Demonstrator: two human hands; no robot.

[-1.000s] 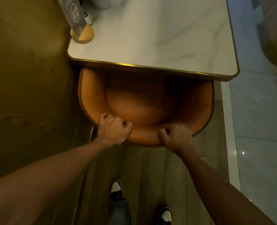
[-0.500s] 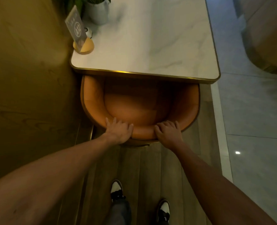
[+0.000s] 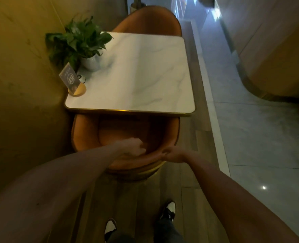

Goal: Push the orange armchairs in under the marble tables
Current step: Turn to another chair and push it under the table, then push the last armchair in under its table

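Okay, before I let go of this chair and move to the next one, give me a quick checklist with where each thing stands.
1. Near chair front tucked under the table: ok.
2. Left hand at the backrest: ok; grip cannot tell.
3. Right hand at the backrest rim: ok; grip cannot tell.
4. Plant and number sign upright on the table: ok.
5. Far chair pushed in: cannot tell.
6. Chair legs: hidden, cannot tell.
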